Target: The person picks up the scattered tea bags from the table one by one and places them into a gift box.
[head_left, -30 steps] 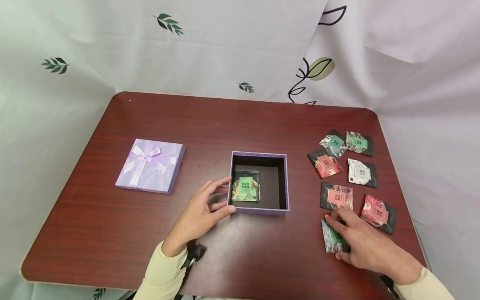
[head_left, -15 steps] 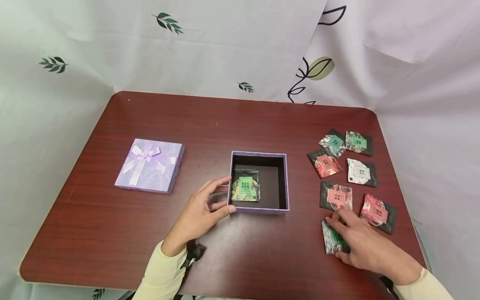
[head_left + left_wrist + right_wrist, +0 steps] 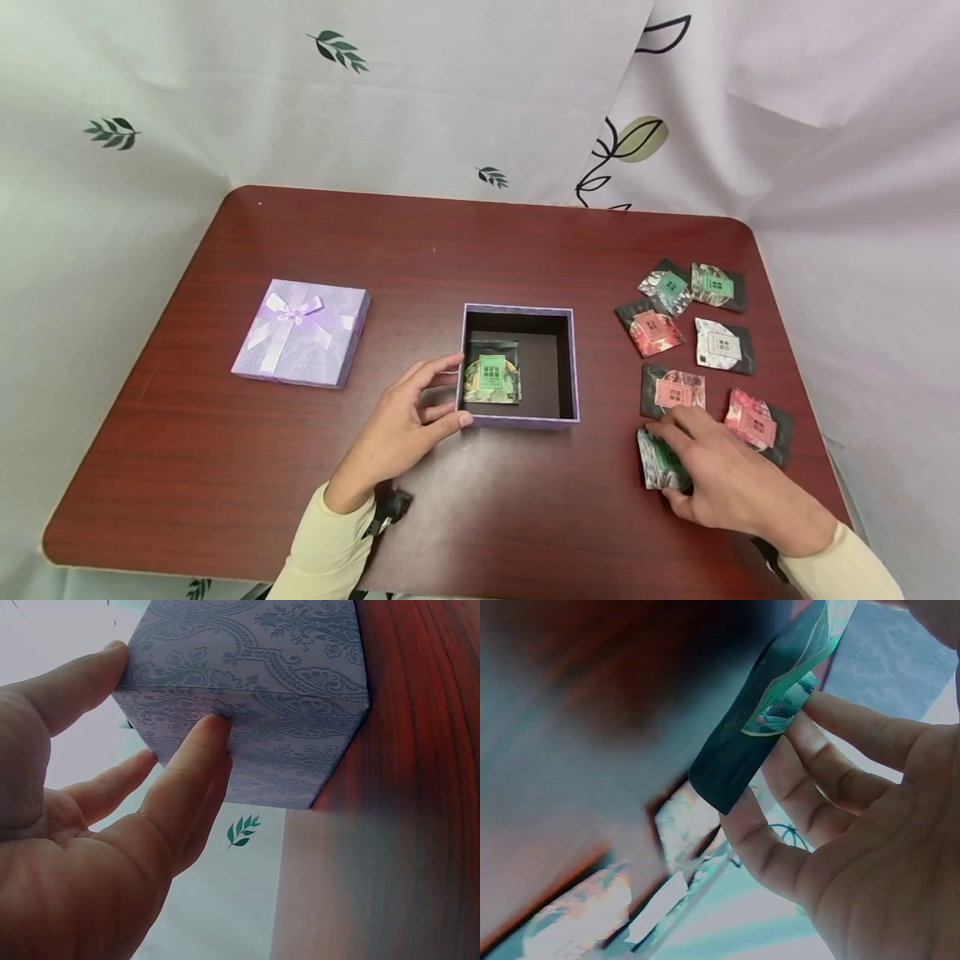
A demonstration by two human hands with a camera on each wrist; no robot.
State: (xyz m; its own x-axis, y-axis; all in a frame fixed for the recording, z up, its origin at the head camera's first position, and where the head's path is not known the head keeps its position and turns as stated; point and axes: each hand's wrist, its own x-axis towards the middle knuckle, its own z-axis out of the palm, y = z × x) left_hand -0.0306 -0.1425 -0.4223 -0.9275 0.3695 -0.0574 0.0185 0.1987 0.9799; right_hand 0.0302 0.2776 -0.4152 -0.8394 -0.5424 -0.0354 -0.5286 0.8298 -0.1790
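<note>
An uncovered purple box (image 3: 519,422) with a dark inside stands mid-table. A tea sachet (image 3: 491,375) with a green label lies in its left part. My left hand (image 3: 397,433) touches the box's left side with extended fingers, the thumb at the near left corner. In the left wrist view, fingertips rest against the patterned box wall (image 3: 292,727). My right hand (image 3: 731,475) pinches another green-label sachet (image 3: 658,460) by its edges, partly covering it. That sachet (image 3: 754,724) is tilted between thumb and fingers in the right wrist view.
A purple lid (image 3: 300,333) with a ribbon bow lies at left. On the right, several sachets are spread out, among them a pink-label one (image 3: 673,392), a red one (image 3: 757,427) and a white one (image 3: 723,344). A patterned cloth (image 3: 420,100) hangs behind the table.
My right hand has shifted slightly left and away from me, and the sachet it pinches has moved with it. My left hand and the box have stayed in place.
</note>
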